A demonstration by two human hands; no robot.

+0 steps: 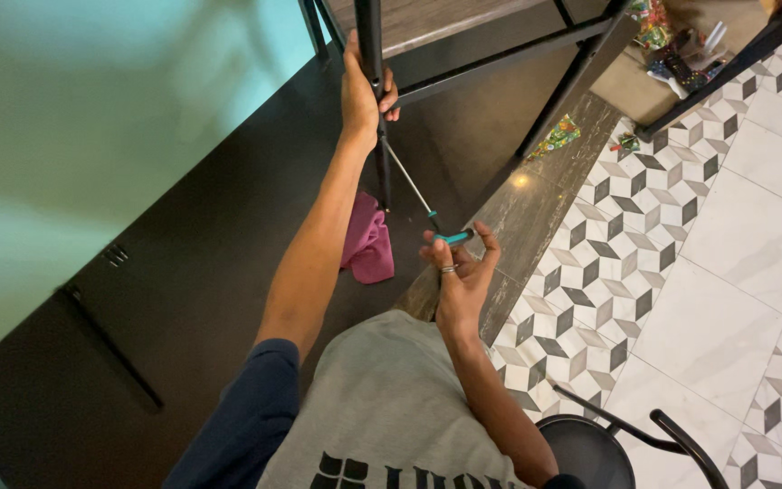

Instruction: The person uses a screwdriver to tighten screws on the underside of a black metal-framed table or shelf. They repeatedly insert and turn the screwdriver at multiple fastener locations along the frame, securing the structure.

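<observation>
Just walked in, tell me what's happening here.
A person looks down at a black metal furniture frame. The left hand grips one of its upright black legs. The right hand holds a long screwdriver by its teal handle, the shaft angled up toward the leg. A pink cloth lies on the dark floor below, and a black chair stands on the patterned tiles.

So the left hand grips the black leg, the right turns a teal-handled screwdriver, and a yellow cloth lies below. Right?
Not quite. The head view shows the cloth is pink, not yellow. The rest stands: the left hand grips the black leg, and the right hand holds the teal-handled screwdriver.
</observation>
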